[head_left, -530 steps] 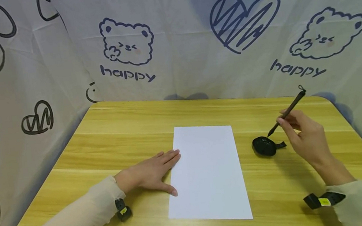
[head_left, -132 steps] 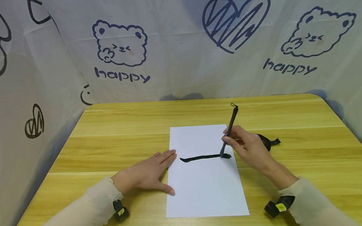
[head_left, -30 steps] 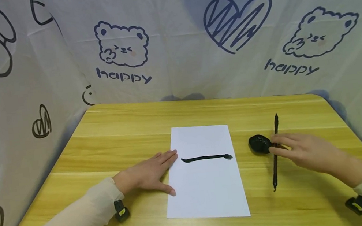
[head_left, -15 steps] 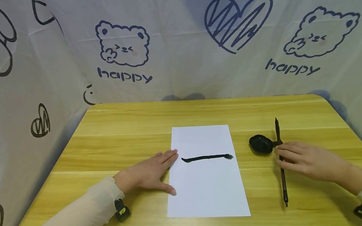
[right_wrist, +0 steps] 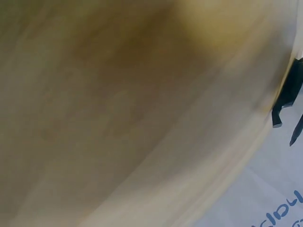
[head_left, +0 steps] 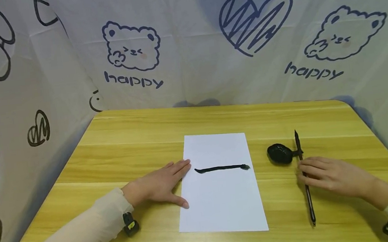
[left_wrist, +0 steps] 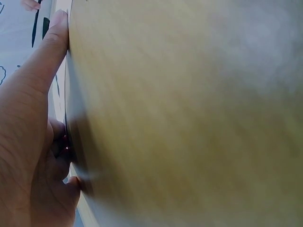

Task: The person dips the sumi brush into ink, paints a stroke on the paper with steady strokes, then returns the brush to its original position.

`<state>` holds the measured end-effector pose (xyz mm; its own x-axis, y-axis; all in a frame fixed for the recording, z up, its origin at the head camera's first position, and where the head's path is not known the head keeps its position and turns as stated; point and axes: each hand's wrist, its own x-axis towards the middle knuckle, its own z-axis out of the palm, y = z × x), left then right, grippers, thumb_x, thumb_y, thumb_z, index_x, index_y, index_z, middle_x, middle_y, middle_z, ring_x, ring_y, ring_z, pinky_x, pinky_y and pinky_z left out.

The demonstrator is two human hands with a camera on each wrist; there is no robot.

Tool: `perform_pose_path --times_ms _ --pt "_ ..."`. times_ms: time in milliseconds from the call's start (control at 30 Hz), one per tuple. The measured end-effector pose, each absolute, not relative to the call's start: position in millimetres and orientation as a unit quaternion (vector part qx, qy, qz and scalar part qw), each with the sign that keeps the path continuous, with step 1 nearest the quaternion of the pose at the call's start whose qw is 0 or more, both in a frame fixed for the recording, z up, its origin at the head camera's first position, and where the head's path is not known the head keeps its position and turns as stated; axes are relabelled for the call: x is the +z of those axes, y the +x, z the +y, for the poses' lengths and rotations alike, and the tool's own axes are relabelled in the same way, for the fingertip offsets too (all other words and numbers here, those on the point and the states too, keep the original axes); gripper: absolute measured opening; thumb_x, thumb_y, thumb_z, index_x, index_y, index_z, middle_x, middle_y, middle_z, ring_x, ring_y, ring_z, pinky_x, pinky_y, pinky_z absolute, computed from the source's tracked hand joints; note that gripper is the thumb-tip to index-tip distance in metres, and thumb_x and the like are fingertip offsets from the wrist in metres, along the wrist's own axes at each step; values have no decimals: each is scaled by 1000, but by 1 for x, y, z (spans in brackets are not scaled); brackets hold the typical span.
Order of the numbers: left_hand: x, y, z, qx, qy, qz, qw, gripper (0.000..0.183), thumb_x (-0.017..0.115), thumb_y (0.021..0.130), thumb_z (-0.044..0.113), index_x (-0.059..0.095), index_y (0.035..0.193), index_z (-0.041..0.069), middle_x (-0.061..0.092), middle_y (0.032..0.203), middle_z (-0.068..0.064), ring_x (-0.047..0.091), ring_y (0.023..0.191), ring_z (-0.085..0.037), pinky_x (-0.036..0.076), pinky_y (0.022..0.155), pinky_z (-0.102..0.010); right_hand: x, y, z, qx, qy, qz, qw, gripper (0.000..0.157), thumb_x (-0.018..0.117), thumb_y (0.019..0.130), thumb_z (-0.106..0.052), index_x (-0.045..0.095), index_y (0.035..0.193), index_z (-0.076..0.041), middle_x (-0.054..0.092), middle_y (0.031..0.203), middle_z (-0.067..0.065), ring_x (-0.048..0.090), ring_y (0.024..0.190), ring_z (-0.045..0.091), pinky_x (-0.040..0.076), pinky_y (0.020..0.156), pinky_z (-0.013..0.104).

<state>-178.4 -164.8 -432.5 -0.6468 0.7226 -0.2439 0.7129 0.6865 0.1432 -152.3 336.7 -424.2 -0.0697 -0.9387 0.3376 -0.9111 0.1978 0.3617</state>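
My left hand (head_left: 163, 183) lies flat with spread fingers, its fingertips and thumb on the left edge of the white paper (head_left: 224, 208). A black brush stroke (head_left: 222, 168) runs across the sheet. Right of the paper, my right hand (head_left: 332, 175) pinches the dark writing brush (head_left: 310, 203) at mid-shaft, low over the table, with its tip pointing away from me. Beside it stands a small black ink dish (head_left: 280, 154), whose short handle meets the brush shaft. In the right wrist view the brush tip (right_wrist: 296, 132) and dish (right_wrist: 289, 87) show at the right edge.
The wood-grain table (head_left: 129, 147) has rounded back corners. A white cloth (head_left: 187, 58) with drawn bears and hearts hangs behind it and along the left. A black wrist camera (head_left: 131, 224) sits on my left sleeve.
The stroke appeared on the paper earlier. Since then, my right hand has brought the brush back beside the dish, turned its tip away and slid it slightly toward me. My left hand stays put.
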Motion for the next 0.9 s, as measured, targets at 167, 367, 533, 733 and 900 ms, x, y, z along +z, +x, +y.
perform_pose_path --times_ms 167,367,533,733,900 --pt "-430 -178 -164 17 393 908 145 111 38 64 83 2 145 15 -3 149 0 6 134 -20 13 108 -38 -428 -151 337 -14 646 -718 261 41 18 97 2 53 117 -1 55 112 20 53 99 35 29 101 40" --pt "-429 -177 -164 19 392 908 144 111 38 64 83 3 145 15 -3 149 1 6 134 -19 13 108 -38 -433 -150 339 -16 643 -720 262 42 19 97 2 58 112 -2 56 111 20 53 99 34 29 100 40" --pt "-428 -178 -164 17 396 907 143 111 38 64 83 3 145 15 -3 149 1 6 134 -19 13 108 -37 -436 -148 340 -10 646 -719 256 42 20 97 1 60 110 -2 56 112 20 54 99 34 29 100 40" --pt "-425 -179 -164 2 402 904 146 112 38 63 83 5 145 14 -1 149 0 7 134 -18 16 107 -37 -437 -145 340 2 649 -718 250 40 21 97 -1 58 112 -1 55 113 20 53 99 34 28 101 39" --pt "-423 -179 -165 1 406 902 147 112 39 63 83 7 144 13 1 149 -2 9 134 -18 18 107 -37 -439 -143 340 3 644 -722 252 40 21 97 -1 59 112 -1 56 113 20 54 99 34 27 102 38"
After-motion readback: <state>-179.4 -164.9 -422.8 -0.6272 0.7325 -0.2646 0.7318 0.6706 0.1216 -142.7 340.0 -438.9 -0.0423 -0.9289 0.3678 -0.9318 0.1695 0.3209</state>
